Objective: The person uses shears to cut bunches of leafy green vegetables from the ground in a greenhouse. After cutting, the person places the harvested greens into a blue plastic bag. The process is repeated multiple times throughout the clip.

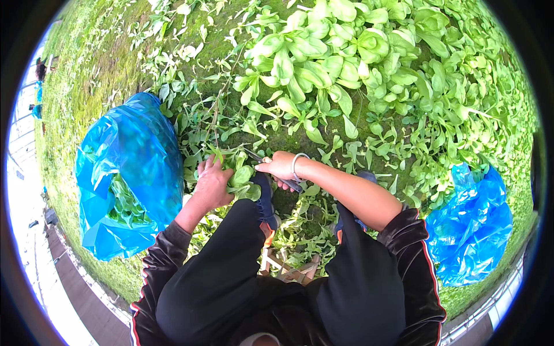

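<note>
My left hand (212, 184) is low among the plants at left of centre, its fingers around part of a leafy green plant (241, 176); how firmly it grips cannot be told. My right hand (281, 168), with a pale bangle (296, 166) at the wrist, is closed on a dark-handled cutting tool (291, 185). The tool's narrow metal end points up and left, close to the plant's stems. Leaves hide part of the left fingertips. Above the hands grow broad-leaved green plants (303, 56) in a thick cluster.
An open blue plastic bag (130, 147) holding leafy greens stands left of my left hand. Another blue bag (471, 229) lies at the right. Between my knees is a wooden stool (288, 270). Cut leaves and weeds cover mossy soil (117, 65). Someone in blue (39, 88) is at the far left.
</note>
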